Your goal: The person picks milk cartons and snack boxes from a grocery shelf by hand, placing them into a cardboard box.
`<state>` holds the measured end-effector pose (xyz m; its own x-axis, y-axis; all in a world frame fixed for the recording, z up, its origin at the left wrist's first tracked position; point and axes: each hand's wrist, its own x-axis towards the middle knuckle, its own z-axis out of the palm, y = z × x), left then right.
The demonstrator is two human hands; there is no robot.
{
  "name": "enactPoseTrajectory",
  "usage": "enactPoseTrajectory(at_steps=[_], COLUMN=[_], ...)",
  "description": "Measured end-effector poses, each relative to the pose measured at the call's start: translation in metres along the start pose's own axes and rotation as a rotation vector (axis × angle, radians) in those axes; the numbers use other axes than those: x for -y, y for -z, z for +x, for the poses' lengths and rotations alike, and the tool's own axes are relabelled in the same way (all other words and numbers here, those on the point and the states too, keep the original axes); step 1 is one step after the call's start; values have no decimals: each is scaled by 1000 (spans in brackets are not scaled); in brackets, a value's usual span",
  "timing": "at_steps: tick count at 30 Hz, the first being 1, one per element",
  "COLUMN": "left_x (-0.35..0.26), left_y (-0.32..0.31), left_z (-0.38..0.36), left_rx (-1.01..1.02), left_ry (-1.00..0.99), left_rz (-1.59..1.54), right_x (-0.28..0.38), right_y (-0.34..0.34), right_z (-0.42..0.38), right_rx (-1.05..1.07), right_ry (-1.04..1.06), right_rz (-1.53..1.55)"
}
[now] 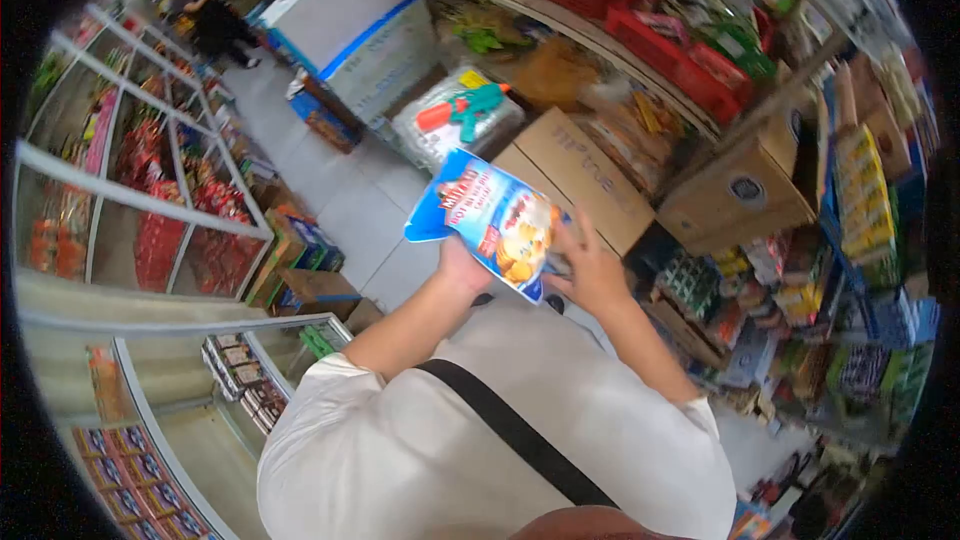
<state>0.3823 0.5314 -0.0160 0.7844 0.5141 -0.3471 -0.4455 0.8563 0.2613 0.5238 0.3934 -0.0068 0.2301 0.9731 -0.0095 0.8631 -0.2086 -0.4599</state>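
Note:
A blue and white flour bag (505, 225), printed with red lettering and a picture of baked goods, is held tilted in front of my chest. My left hand (464, 266) grips its lower left side, the fingers hidden behind the bag. At the right edge of the bag, my right hand (592, 265) curves its fingers and thumb around the side, with the fingertips against it.
Cardboard boxes (585, 175) and a wrapped pack with an orange and green toy gun (465, 112) lie ahead. Red baskets (680, 60) fill the shelf above. Glass cabinets (150, 200) line the left, packed goods (865, 190) the right. Another person (205, 15) stands far left.

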Motion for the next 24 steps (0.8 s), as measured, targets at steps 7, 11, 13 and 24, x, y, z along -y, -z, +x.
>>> enactPoseTrajectory(at_steps=[7,11,13,24], left_x=[21,-12,-23,13], left_y=[25,40,35,35], left_z=[2,9,12,5], left_rx=[-190,-34,106,-135], left_ry=[255,-58,-283,165], left_rz=[778,1339,1455,744], right_x=[-60,-75,-88,-95], right_y=[-56,-13,2,-1], right_z=[-21,-42,-49,-22], right_rx=[-181,-11,50,-478], right_ry=[81,-82,24,-651], right_rz=[609,1106,1076,1425])
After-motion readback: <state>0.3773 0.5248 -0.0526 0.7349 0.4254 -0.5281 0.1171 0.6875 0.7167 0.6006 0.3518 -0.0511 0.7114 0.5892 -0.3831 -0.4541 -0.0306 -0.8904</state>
